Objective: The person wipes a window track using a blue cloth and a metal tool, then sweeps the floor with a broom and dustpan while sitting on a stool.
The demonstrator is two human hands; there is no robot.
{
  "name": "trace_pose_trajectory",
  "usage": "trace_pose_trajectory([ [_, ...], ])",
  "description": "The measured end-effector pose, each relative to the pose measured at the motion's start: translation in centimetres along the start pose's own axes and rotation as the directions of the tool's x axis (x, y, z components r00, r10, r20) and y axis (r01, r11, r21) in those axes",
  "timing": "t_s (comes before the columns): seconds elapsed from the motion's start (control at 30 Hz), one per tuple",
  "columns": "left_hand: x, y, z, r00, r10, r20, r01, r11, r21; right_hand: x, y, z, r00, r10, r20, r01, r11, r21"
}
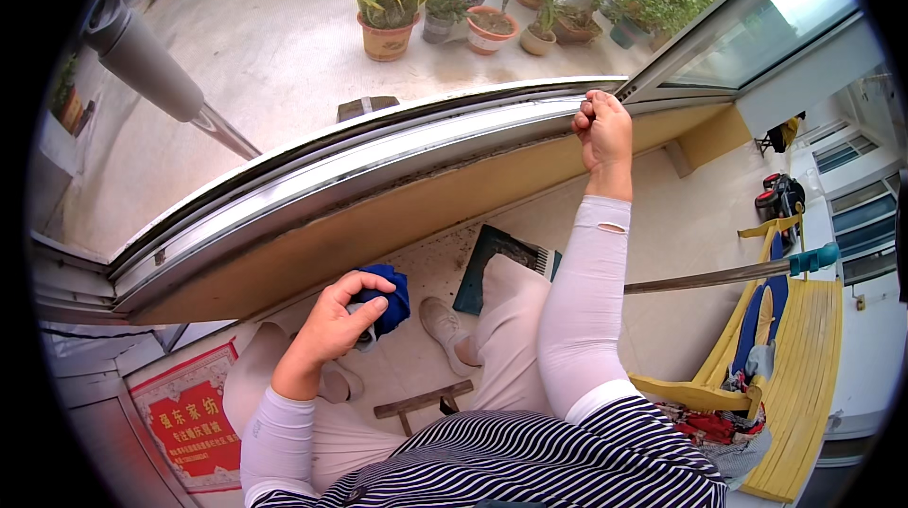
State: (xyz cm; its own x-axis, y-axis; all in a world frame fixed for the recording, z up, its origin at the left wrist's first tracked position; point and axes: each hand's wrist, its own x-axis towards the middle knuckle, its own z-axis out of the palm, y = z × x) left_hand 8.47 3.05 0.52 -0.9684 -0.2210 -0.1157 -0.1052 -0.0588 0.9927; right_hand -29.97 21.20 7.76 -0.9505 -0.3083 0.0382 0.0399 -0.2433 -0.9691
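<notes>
My left hand (332, 323) holds a bunched blue cloth (392, 301) over my lap, with a pale grey piece beneath it. At the window's aluminium sill track (305, 178), my right hand (604, 126) has its fingers pinched together. A thin wire-like piece (553, 101) runs left from those fingertips along the track; its end is hard to make out. The right hand is beside the upright frame of a sliding glass pane (759, 32). Dark dirt lines the sill's inner edge above a tan wall (425, 206).
A green dustpan (474, 281) lies by my right foot near scattered dirt. A pole with a teal end (812, 261) extends right, towards a yellow wooden bench (801, 380). Beyond the window are potted plants (389, 29) and a grey-gripped metal pole (152, 64). A wooden stool (425, 398) is beneath me.
</notes>
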Motion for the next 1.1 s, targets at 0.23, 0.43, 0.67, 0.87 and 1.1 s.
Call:
trace_pose_trajectory([
  [0.23, 0.1, 0.2, 0.2, 1.000, 0.006, -0.001, -0.006, 1.000, 0.002, -0.9, -0.5, 1.7, 1.000, -0.015, -0.002, 0.015, 0.999, -0.043],
  [0.43, 0.0, 0.1, -0.1, 1.000, 0.016, 0.000, -0.016, 1.000, 0.018, -0.7, -0.6, 1.1, 0.994, -0.049, -0.095, 0.041, 0.996, -0.084],
  [0.67, -0.2, 0.3, 0.1, 1.000, 0.004, 0.008, -0.004, 1.000, 0.010, -0.6, -0.4, 1.1, 0.999, -0.010, -0.038, 0.007, 0.997, -0.077],
  [0.87, -0.2, 0.1, -0.1, 1.000, 0.009, 0.011, -0.009, 1.000, 0.027, -1.0, -0.7, 1.7, 0.998, 0.052, -0.042, -0.056, 0.994, -0.093],
  [1.1, -0.2, 0.1, 0.0, 1.000, 0.009, 0.012, -0.009, 0.999, 0.034, -2.2, -1.5, 3.8, 0.996, -0.072, 0.050, 0.077, 0.991, -0.108],
])
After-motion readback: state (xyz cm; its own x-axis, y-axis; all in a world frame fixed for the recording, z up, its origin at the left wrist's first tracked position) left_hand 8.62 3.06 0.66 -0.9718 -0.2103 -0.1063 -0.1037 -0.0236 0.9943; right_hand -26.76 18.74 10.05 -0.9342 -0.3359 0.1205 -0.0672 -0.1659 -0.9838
